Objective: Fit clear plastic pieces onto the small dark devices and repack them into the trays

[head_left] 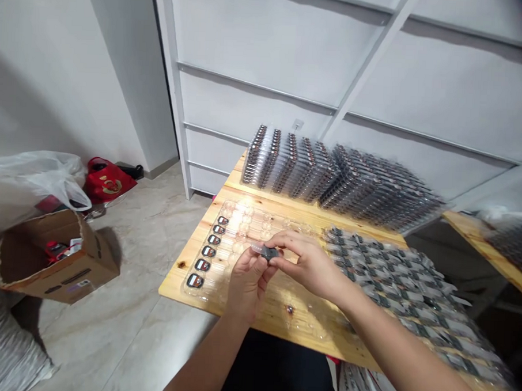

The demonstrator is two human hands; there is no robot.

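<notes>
Between my two hands is a small dark device [269, 253] with a pale strip at its left end. My left hand [246, 281] pinches it from below and the left. Coming from the right, my right hand [307, 262] has its thumb and fingertips closed on the same device. Under my hands lies a clear plastic tray [242, 229] with moulded hollows. Its left column holds several small dark devices [202, 265] with white windows. Right of my hands, another tray [395, 282] is covered with rows of dark pieces in pale wrapping.
Stacked clear trays [288, 165] full of devices stand along the back of the wooden table [175, 278], against white panels. On the floor to the left are an open cardboard box [63, 267], a red bag [108, 180] and a white plastic bag [41, 171].
</notes>
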